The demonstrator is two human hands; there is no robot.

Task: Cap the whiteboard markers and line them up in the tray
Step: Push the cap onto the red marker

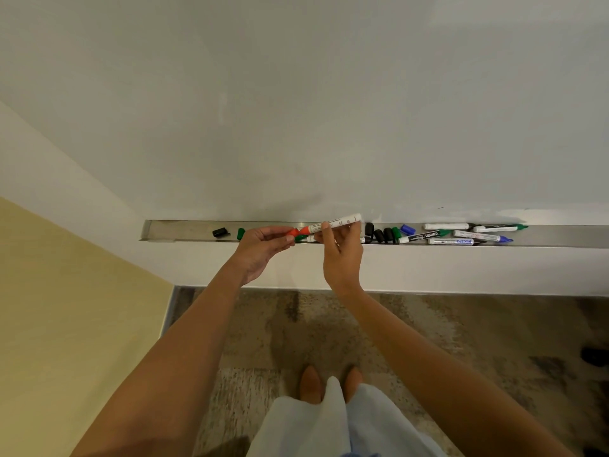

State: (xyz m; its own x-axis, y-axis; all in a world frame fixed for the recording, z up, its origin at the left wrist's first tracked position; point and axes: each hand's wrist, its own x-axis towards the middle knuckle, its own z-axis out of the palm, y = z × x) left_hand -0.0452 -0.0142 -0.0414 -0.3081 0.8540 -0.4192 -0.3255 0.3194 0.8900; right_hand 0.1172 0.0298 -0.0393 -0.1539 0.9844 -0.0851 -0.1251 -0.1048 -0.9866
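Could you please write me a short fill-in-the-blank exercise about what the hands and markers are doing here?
1. The right hand holds a white marker whose neck is ____ in colour.
2. The left hand pinches the red ____ at the marker's tip.
3. The loose black cap lies at the ____ end of the tray.
4. The uncapped markers lie in the tray to the ____ of both hands.

Missing words: red; cap; left; right

tray [184, 229] — right end cut off, green marker [301, 238] half-hidden
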